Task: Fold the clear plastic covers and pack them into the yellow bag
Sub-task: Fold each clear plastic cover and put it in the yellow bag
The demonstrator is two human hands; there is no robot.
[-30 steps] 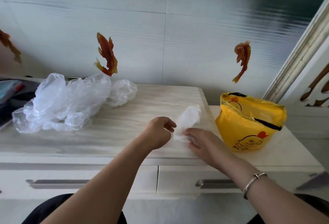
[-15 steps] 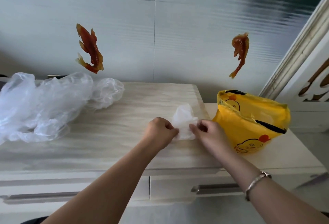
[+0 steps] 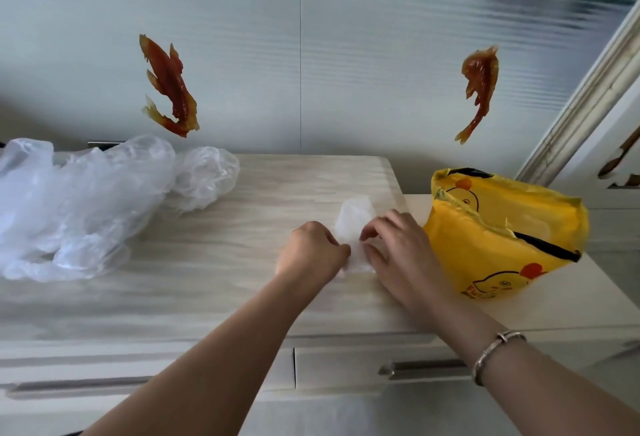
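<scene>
A single head-worn camera looks forward and down.
It faces the wall (image 3: 381,54) from close over the bench (image 3: 207,283), wide-angle, arms reaching in from below.

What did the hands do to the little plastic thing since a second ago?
Both hands, left hand and right hand, closed in and folded the clear cover shorter, keeping their grip. The plastic pile and yellow bag stayed put.

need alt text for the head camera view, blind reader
Both hands, left hand and right hand, pinch a small folded clear plastic cover on a pale cabinet top. An open yellow bag stands at right; a pile of unfolded covers lies at left.
</scene>
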